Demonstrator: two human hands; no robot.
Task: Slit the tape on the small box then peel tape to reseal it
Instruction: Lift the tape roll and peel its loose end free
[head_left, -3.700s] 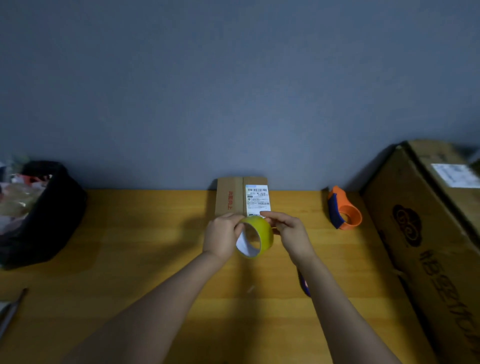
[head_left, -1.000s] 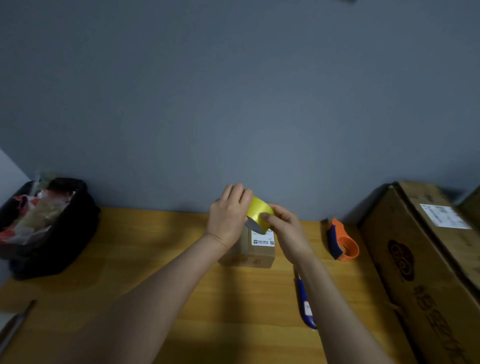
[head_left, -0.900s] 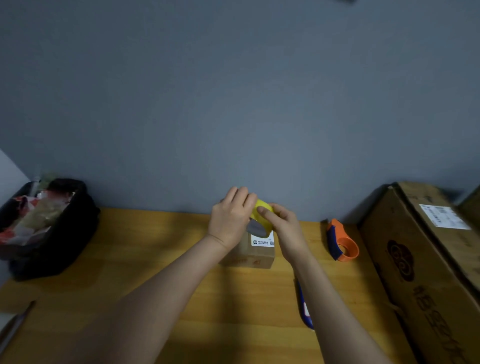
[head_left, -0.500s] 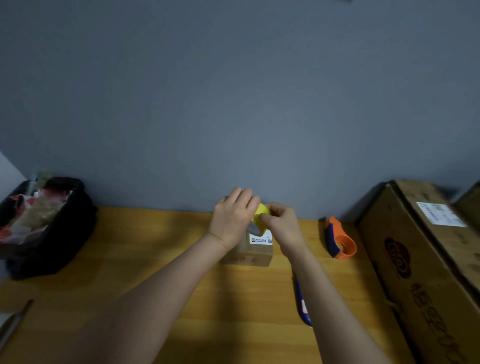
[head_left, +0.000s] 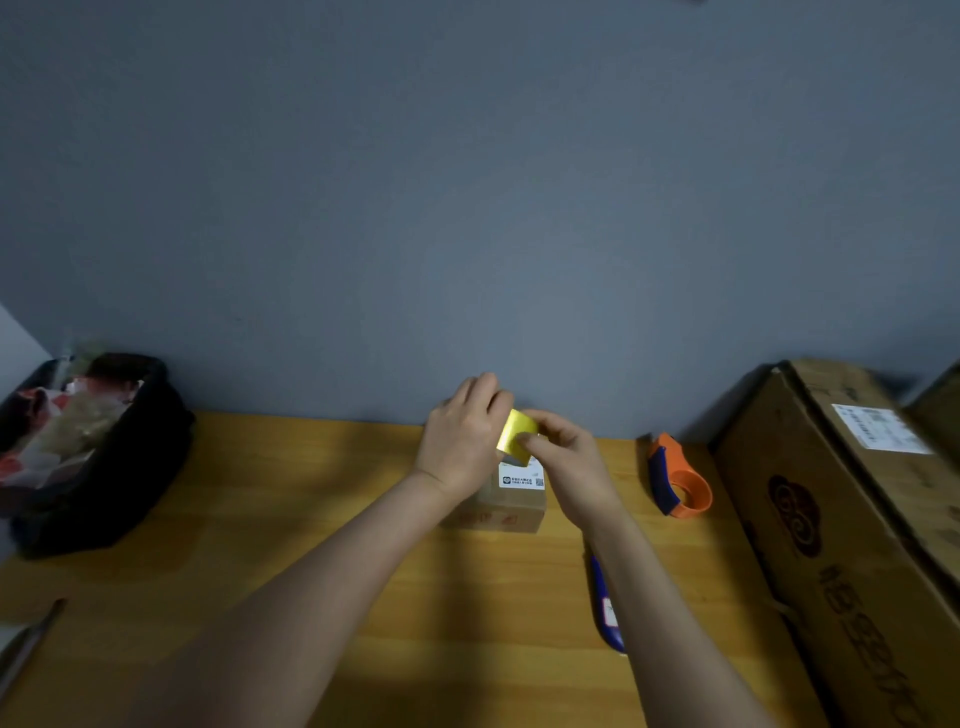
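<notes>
The small box (head_left: 501, 501) sits on the wooden surface (head_left: 260, 545) close to the grey wall, partly hidden behind both hands. A white label (head_left: 521, 479) on its top carries a round logo, a few lines of tiny print and a square code at the right; none of it is legible from here. Its near side shows faint red printed marks, also unreadable. What shows of the box runs left to right, parallel to the wall.

Both hands are raised just above it, holding the yellow tape roll (head_left: 516, 435) between them. The left hand (head_left: 464, 441) wraps over the roll's left side, its grip closed around it. The right hand (head_left: 563, 457) pinches the roll's near edge with thumb and fingertip pressed together. The roll is tilted, its broad yellow band facing up and toward me.

Right of the hands an orange and blue tape dispenser (head_left: 675, 486) rests on its side. A large cardboard carton (head_left: 852, 545) fills the right edge, with a dark swirl emblem, big characters I cannot read, and a white shipping label. A blue utility knife (head_left: 605, 608) lies lengthwise under the right forearm. At far left stands a black bag (head_left: 104, 467) of crumpled packaging.
</notes>
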